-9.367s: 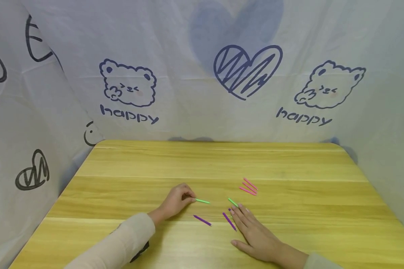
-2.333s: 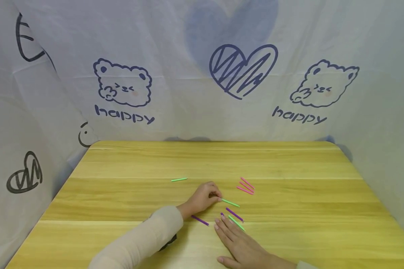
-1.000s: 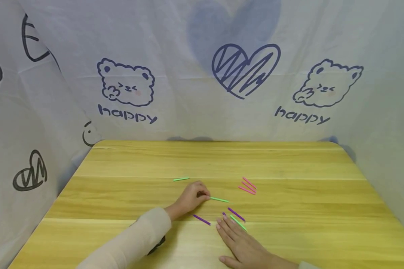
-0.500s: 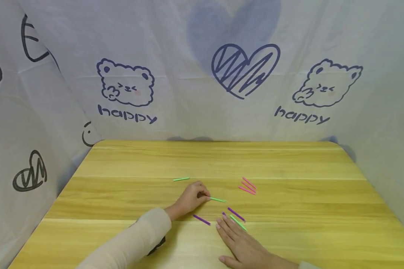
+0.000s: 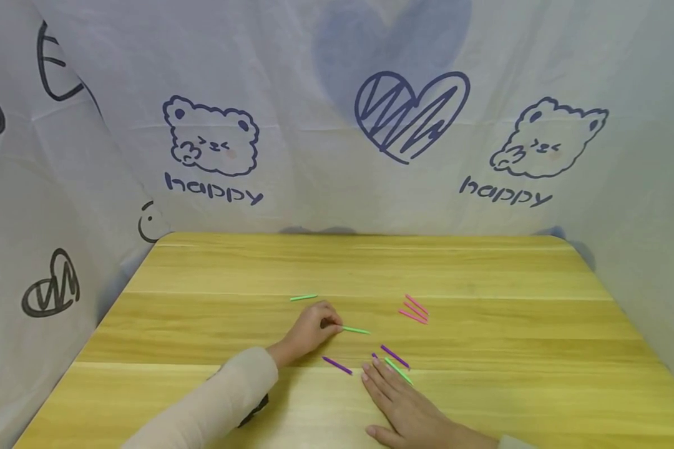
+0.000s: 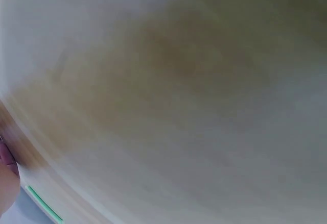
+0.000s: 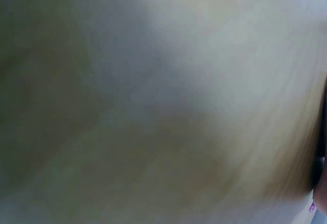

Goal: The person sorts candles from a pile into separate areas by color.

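In the head view my left hand pinches the near end of a thin green stick between thumb and fingertips; the stick points right, at or just above the table. The same stick shows at the left wrist view's lower edge. My right hand rests palm down with straight fingers on the table. A purple stick peeks out at its fingertips, mostly hidden. Another green stick lies along its fingers, and a purple stick lies just beyond. One more purple stick lies between the hands.
A separate green stick lies behind my left hand. Three pink sticks lie side by side farther back on the right. The wooden table ends at white cloth walls with drawings. Both wrist views are mostly blurred.
Since 9.4 seconds ago a green stick has come to lie at the back left, and sticks near the right hand have shifted. Lately my left hand has drawn its green stick leftward.
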Action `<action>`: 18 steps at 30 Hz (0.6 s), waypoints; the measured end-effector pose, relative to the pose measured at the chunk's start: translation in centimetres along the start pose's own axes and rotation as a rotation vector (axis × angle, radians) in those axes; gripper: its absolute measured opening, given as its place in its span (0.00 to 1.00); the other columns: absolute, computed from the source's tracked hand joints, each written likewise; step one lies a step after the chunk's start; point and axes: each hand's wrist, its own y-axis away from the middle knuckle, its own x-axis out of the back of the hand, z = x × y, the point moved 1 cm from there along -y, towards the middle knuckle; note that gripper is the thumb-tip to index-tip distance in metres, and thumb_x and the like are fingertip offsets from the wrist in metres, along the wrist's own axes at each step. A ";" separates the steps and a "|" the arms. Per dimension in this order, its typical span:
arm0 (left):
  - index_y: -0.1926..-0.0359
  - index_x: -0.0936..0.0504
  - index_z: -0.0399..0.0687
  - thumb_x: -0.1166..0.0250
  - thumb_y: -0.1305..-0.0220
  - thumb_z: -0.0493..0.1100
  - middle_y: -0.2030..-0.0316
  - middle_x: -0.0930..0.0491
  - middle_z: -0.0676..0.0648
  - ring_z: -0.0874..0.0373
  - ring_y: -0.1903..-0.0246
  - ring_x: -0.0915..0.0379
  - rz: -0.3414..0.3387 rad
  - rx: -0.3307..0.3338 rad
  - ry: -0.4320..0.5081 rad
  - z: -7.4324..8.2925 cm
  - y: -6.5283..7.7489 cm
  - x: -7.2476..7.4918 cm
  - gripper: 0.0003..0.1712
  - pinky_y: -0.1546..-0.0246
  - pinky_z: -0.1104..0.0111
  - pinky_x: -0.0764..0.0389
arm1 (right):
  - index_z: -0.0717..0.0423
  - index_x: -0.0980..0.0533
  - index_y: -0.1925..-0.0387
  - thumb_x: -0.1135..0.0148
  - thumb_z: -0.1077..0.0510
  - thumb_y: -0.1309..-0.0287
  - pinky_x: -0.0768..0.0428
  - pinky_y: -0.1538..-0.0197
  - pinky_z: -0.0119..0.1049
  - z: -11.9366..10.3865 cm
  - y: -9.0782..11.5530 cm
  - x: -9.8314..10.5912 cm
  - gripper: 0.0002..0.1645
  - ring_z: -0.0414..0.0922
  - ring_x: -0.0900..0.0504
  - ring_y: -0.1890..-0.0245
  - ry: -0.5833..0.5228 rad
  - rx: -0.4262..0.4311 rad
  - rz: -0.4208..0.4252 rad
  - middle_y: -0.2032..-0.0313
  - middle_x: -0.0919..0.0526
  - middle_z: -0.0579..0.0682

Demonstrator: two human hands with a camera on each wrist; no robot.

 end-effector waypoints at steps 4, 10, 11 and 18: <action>0.70 0.17 0.37 0.34 0.45 0.36 0.68 0.22 0.47 0.57 0.67 0.25 0.027 0.016 -0.012 -0.4 0.3 0.3 0.04 0.62 0.74 0.22 | 0.71 0.40 0.37 0.57 0.39 0.34 0.71 0.28 0.30 0.0 0.0 0.0 0.41 0.56 0.50 0.29 0.002 0.002 0.002 0.34 0.39 0.66; 0.70 0.16 0.38 0.33 0.45 0.36 0.69 0.22 0.48 0.59 0.67 0.26 0.065 0.040 -0.025 -1.1 0.7 0.7 0.03 0.63 0.74 0.23 | 0.70 0.40 0.37 0.58 0.38 0.34 0.70 0.28 0.30 0.0 0.0 0.0 0.41 0.57 0.47 0.30 0.006 -0.003 0.009 0.34 0.39 0.65; 0.70 0.16 0.38 0.34 0.45 0.36 0.69 0.22 0.49 0.59 0.67 0.26 0.069 0.046 -0.025 -1.2 0.8 0.8 0.03 0.64 0.75 0.23 | 0.70 0.40 0.37 0.58 0.38 0.34 0.70 0.28 0.30 0.0 0.0 0.0 0.41 0.57 0.46 0.30 0.006 -0.003 0.009 0.34 0.39 0.65; 0.71 0.16 0.39 0.33 0.45 0.36 0.70 0.22 0.49 0.60 0.68 0.27 0.103 0.063 -0.041 -1.5 1.2 1.5 0.03 0.66 0.74 0.24 | 0.70 0.41 0.36 0.56 0.39 0.34 0.72 0.28 0.30 -0.1 0.0 0.0 0.41 0.55 0.52 0.28 -0.019 -0.016 -0.017 0.34 0.40 0.66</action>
